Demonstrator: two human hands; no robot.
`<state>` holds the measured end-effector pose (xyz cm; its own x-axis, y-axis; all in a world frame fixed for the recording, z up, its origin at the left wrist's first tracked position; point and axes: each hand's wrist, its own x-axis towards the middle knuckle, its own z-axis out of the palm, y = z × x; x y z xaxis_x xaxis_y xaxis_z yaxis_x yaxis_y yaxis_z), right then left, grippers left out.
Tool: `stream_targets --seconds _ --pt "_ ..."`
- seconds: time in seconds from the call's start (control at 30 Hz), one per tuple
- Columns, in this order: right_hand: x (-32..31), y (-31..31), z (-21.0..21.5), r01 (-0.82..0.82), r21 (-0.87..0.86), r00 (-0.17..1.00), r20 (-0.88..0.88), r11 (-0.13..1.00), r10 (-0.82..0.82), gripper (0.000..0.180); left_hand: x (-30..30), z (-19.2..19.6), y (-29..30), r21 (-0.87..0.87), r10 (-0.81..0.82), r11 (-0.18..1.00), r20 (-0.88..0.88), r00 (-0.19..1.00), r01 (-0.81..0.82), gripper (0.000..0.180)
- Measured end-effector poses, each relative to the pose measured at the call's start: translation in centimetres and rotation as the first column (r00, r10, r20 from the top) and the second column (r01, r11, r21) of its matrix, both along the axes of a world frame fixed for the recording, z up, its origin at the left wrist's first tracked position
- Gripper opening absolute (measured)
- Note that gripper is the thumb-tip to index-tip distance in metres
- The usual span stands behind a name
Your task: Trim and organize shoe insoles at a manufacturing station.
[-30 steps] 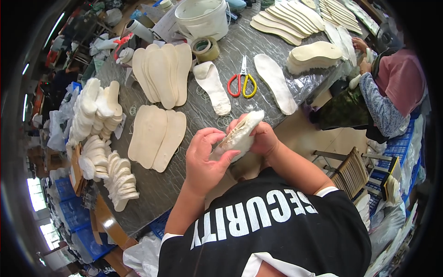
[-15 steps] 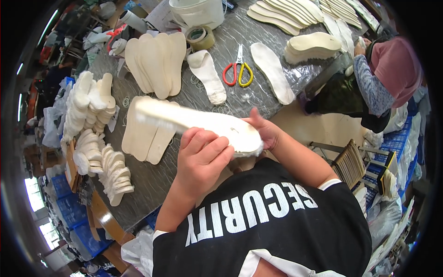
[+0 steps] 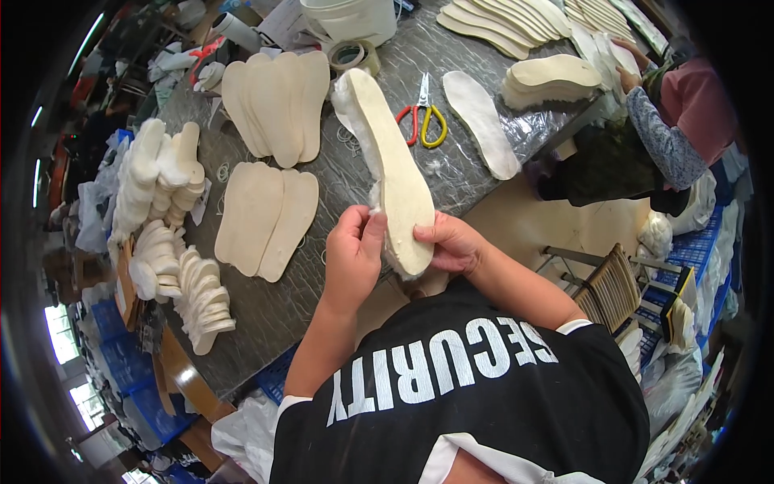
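Counter: a wide, dark grey counter [image 3: 274,323] with a wrinkled, shiny surface, filling the middle and running toward the top right.
Wearer's shirt: a black shirt [image 3: 484,431] with white lettering and white trim, at the bottom.
Co-worker: a person [image 3: 701,121] in pink with patterned sleeves, at the counter's right edge, hands on pale pieces.
Chair: a slatted chair [image 3: 609,290] on the floor at the right.
Insole piles: a fluffy white pile [image 3: 145,173] and rows [image 3: 201,298] on the left; a cream fan [image 3: 278,109] above an overlapping group [image 3: 270,218]; a stack [image 3: 556,77] and another fan [image 3: 500,32] at the upper right.
Held insole: a cream insole [image 3: 399,185], smooth face up, white fluff along its left side, held up near the counter's front edge, its narrower end pointing away from the wearer.
Bucket: a white bucket [image 3: 355,24] at the far side.
Loose insole: one white insole [image 3: 482,125] lying flat right of the scissors.
Hands: both closed around the held insole's near end; the left hand [image 3: 352,254] pinches its left edge, the right hand [image 3: 454,244] has its thumb on top, fingers underneath.
Scissors: scissors [image 3: 424,97] with one red and one yellow handle, blades pointing away.
Tape: a roll [image 3: 369,60] beside the bucket.
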<state>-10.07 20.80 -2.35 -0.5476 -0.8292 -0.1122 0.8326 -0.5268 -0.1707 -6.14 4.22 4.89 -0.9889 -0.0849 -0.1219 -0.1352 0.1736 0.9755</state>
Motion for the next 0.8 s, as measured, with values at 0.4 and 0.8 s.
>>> stream_targets --seconds 0.4,0.8 --pt "-0.6 1.2 -2.2 0.017 0.047 0.996 -0.093 0.999 -0.013 0.044 2.4 -1.7 1.7 0.159 -0.001 0.987 0.027 1.0 -0.003 0.018" --pt "0.8 1.5 -4.1 0.041 -0.02 0.996 -0.082 0.999 -0.043 0.046 2.2 0.1 0.3 0.229 -0.224 0.953 0.093 0.97 0.198 0.029"
